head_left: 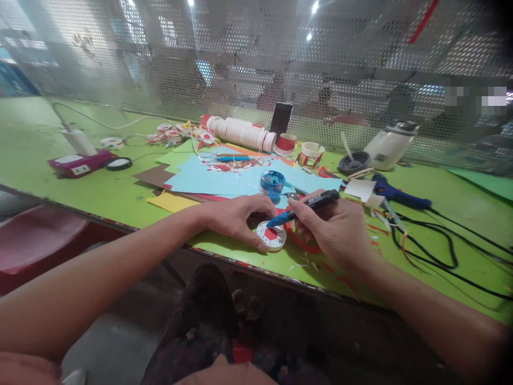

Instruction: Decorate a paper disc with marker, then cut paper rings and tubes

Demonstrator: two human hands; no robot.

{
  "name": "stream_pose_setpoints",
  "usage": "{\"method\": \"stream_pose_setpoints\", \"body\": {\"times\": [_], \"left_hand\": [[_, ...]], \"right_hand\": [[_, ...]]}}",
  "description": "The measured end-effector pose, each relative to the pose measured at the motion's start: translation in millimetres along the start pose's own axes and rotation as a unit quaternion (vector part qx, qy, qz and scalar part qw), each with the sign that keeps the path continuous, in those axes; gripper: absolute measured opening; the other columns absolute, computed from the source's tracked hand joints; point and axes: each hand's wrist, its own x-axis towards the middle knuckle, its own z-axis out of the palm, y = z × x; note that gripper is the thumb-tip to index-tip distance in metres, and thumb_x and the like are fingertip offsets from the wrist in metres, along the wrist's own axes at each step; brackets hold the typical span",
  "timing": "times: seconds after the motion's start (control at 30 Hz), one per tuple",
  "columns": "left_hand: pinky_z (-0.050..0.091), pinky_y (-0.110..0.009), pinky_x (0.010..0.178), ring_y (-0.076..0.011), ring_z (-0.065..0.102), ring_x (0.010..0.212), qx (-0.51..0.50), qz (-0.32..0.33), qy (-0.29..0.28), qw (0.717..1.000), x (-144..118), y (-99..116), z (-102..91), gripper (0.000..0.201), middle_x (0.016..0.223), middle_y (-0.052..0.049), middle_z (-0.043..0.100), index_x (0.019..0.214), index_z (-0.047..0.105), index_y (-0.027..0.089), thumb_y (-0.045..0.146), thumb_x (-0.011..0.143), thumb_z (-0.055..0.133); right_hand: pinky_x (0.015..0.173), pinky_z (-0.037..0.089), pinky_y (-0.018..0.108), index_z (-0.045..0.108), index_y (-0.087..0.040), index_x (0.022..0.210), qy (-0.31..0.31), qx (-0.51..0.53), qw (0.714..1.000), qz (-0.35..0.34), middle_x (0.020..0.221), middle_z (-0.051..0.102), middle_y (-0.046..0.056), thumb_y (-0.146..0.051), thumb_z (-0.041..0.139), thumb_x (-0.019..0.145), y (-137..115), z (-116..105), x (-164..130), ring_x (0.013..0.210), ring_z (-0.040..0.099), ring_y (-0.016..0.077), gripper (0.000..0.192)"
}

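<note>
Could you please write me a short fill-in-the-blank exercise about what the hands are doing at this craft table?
1. The right hand holds a ____ marker.
2. The left hand steadies a small round ____ and white disc.
3. The table surface is ____.
4. A blue glue gun lies to the ____ of the hands.

Missing words: blue; red; green; right

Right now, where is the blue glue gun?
In the head view the glue gun lies on the green table, right of the right hand, just beyond the white card scraps.
</note>
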Motion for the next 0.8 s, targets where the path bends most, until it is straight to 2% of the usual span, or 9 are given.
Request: {"method": "stream_pose_setpoints", "body": {"times": [0.4, 0.53, 0.67, 0.8], "left_hand": [[0.041, -0.031, 0.081, -0.0200, 0.052, 0.091, 0.005, -0.010, -0.007, 1.000, -0.3, 1.5, -0.4, 0.044, 0.101, -0.005, 0.055, 0.101, 0.061, 0.020, 0.041, 0.065, 0.076], [0.041, -0.031, 0.081, -0.0196, 0.052, 0.090, 0.004, -0.008, -0.009, 1.000, -0.6, -0.3, -0.4, 0.045, 0.101, -0.005, 0.055, 0.102, 0.061, 0.021, 0.043, 0.066, 0.075], [0.041, -0.031, 0.080, -0.0194, 0.051, 0.089, 0.012, -0.009, -0.007, 1.000, -0.9, -0.5, -0.2, 0.046, 0.101, -0.005, 0.055, 0.102, 0.062, 0.020, 0.044, 0.065, 0.075], [0.041, -0.031, 0.081, -0.0190, 0.051, 0.089, 0.006, -0.014, -0.003, 1.000, -0.7, 0.6, 0.2, 0.046, 0.100, -0.005, 0.055, 0.102, 0.062, 0.019, 0.043, 0.065, 0.076]], "right_hand": [[0.040, 0.033, 0.024, 0.055, -0.020, 0.056, -0.003, 0.008, 1.000, -0.003, 0.046, 0.049, -0.004, -0.044, 0.066, 0.078, -1.6, -0.4, -0.1, 0.041, 0.039, 0.0088, 0.035], [0.038, 0.032, 0.024, 0.057, -0.020, 0.063, -0.021, 0.029, 0.999, 0.006, 0.048, 0.051, -0.004, -0.044, 0.066, 0.079, 0.3, -0.3, 0.3, 0.041, 0.040, 0.0093, 0.030], [0.039, 0.035, 0.023, 0.056, -0.020, 0.066, -0.018, 0.036, 0.999, 0.003, 0.050, 0.052, -0.005, -0.042, 0.066, 0.079, 0.4, 0.7, -0.1, 0.042, 0.042, 0.0090, 0.027], [0.046, 0.041, 0.022, 0.054, -0.019, 0.059, -0.004, -0.014, 0.999, -0.035, 0.050, 0.050, -0.005, -0.037, 0.067, 0.079, -1.7, 1.8, -1.0, 0.046, 0.045, 0.0091, 0.029]]}}
